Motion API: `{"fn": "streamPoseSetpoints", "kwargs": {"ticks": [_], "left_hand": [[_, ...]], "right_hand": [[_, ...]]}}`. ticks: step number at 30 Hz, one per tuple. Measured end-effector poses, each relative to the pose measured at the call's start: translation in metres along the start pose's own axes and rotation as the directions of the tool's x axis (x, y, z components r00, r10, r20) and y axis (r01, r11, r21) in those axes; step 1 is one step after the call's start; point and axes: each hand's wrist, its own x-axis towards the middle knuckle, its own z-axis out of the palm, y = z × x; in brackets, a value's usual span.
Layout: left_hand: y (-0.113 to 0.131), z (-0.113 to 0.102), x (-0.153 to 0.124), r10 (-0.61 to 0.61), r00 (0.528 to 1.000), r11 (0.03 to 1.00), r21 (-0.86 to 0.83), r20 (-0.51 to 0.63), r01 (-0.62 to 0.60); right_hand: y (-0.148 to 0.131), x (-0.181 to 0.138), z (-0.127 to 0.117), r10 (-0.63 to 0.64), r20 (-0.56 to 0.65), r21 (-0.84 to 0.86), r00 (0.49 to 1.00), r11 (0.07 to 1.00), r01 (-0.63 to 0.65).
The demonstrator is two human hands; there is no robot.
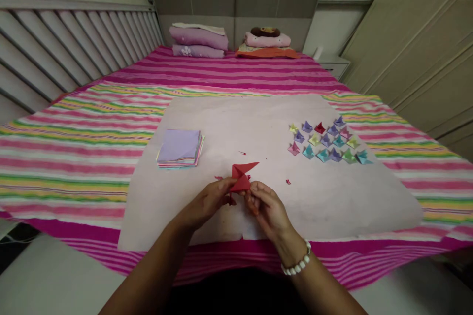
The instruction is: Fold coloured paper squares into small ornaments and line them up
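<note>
A: Take the pale sheet (240, 118) as the landmark. What sits nearest?

B: By its near edge, a beaded bracelet (295, 263) on the right wrist. Just past that, above the sheet's near half, are the left hand (212, 202) and right hand (268, 204).

A: How are they set?

B: Both pinching. The left has its thumb on the left side of the red folded paper (241, 182), fingers tucked below; the right has thumb and fingertips together at its near right corner, the other fingers curled.

A: So neither hand is nearer?

B: Both touch it. It lies between them, just beyond the fingertips, over the middle of the sheet's near half. The longest flap slants toward the sheet's far right, so its tip leans to the right hand's side, clear of both.

A: And the red bit under the left fingers?

B: I can't tell whether it's joined on or loose.

A: Farther out?

B: A red scrap (288, 182) on the sheet, right of the hands. Then a stack of paper squares (180, 147) on its left part, lilac on top, and farther still, rows of small folded pieces (325, 140) on its right part.
</note>
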Motion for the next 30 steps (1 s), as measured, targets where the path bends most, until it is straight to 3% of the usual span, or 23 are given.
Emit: {"fn": "streamPoseSetpoints", "kwargs": {"ticks": [2,5,11,13,16,19,23,30], "left_hand": [[-0.002,-0.007,-0.001,-0.061,0.996,0.993,-0.101,0.068,0.067],[-0.002,-0.014,-0.001,-0.109,0.988,0.988,-0.101,0.105,0.12],[0.007,-0.01,0.0,0.03,0.998,0.99,0.137,0.06,-0.038],[0.007,-0.007,0.003,0.087,0.996,0.985,0.145,0.016,-0.088],[0.002,-0.003,0.006,0.077,0.991,0.992,0.106,-0.112,-0.065],[-0.002,-0.002,0.008,0.044,0.98,0.996,0.086,-0.196,-0.027],[0.004,0.001,0.009,0.027,0.973,0.995,0.103,-0.229,-0.004],[0.014,0.014,0.011,0.06,0.963,0.996,0.084,-0.264,-0.039]], "right_hand": [[-0.001,0.0,0.0,0.022,0.027,0.037,0.999,0.999,-0.023],[0.0,0.0,0.001,0.038,0.054,0.067,0.998,0.997,-0.041],[0.004,0.0,0.003,0.028,0.048,0.063,0.998,0.998,-0.031],[0.005,-0.001,0.005,0.036,0.056,0.071,0.998,0.997,-0.04],[0.005,-0.002,0.006,0.051,0.067,0.073,0.996,0.996,-0.056],[0.005,-0.002,0.006,0.006,0.054,-0.009,0.999,1.0,-0.005],[0.003,0.001,-0.001,-0.145,0.017,-0.207,0.989,0.967,0.146],[0.001,0.006,-0.004,-0.184,-0.004,-0.346,0.983,0.923,0.172]]}}
